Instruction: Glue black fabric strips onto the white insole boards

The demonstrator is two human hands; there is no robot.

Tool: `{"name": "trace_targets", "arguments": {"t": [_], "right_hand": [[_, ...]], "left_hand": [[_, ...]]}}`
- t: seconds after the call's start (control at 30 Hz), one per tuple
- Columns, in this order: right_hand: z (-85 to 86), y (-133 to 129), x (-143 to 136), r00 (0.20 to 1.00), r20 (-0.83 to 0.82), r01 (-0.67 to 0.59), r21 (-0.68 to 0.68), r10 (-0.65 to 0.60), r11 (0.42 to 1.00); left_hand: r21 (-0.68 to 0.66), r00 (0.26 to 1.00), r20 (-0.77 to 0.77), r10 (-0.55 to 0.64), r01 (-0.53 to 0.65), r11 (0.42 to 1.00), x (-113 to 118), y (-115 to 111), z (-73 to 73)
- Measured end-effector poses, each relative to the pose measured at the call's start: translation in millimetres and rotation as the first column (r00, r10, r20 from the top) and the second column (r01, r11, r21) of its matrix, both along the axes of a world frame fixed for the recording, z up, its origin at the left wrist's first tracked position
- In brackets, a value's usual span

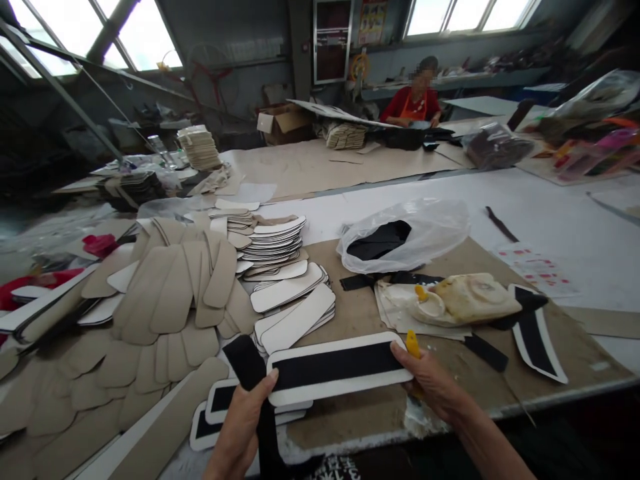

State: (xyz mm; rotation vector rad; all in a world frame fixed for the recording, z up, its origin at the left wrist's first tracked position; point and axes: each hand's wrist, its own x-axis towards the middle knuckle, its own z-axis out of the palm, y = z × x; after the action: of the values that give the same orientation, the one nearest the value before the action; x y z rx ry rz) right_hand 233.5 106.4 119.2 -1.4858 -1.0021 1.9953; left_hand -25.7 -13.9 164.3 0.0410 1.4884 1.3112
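Observation:
A long white panel with rounded corners and a black strip (340,365) along its middle is held level between my hands. My left hand (239,423) pinches its left end, thumb on top. A loose black band (247,360) runs up past that hand and hangs down below it; whether the fingers grip it too is unclear. My right hand (433,380) is closed on the panel's right end, with a yellow-handled tool (413,343) sticking up beside the thumb, its working end hidden. Under the left hand lie similar strip-covered panels (200,427).
Beige panels (165,287) are heaped at left, beside stacked white panels (300,317). Beyond the right hand are a stained plastic container (475,299), a plastic bag (425,233) with black material and a finished-looking curved panel (543,340). A person in red (413,103) sits across the tables.

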Motion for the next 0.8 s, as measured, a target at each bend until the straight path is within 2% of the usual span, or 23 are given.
{"name": "trace_targets", "arguments": {"t": [0.2,0.4,0.5,0.57,0.67,0.8], "right_hand": [[3.8,-2,-25,0.996,0.023,-0.093,0.077,0.091,0.993],[-4.7,-11,-56,0.984,-0.159,-0.087,-0.02,0.082,0.996],[-8.9,-15,-70,0.973,-0.208,-0.115,-0.055,0.102,0.992],[-10.8,-17,-78,0.978,-0.142,-0.157,-0.042,0.15,0.987],[-14.3,-19,-89,0.965,0.007,-0.264,0.051,0.264,0.963],[-25.0,-26,-106,0.9,0.144,-0.434,0.196,0.412,0.879]], "left_hand": [[-0.1,0.998,0.001,0.065,-0.064,0.993,-17,-17,-9.6],[-0.16,0.98,0.118,0.162,-0.142,0.977,-40,-40,-27.5],[-0.164,0.973,0.104,0.207,-0.188,0.968,-49,-51,-30.7],[-0.164,0.979,0.081,0.188,-0.173,0.971,-56,-57,-30.0],[-0.17,0.992,0.014,0.127,-0.123,0.978,-69,-65,-28.5],[-0.249,0.991,-0.105,0.084,-0.108,0.962,-88,-74,-34.3]]}}
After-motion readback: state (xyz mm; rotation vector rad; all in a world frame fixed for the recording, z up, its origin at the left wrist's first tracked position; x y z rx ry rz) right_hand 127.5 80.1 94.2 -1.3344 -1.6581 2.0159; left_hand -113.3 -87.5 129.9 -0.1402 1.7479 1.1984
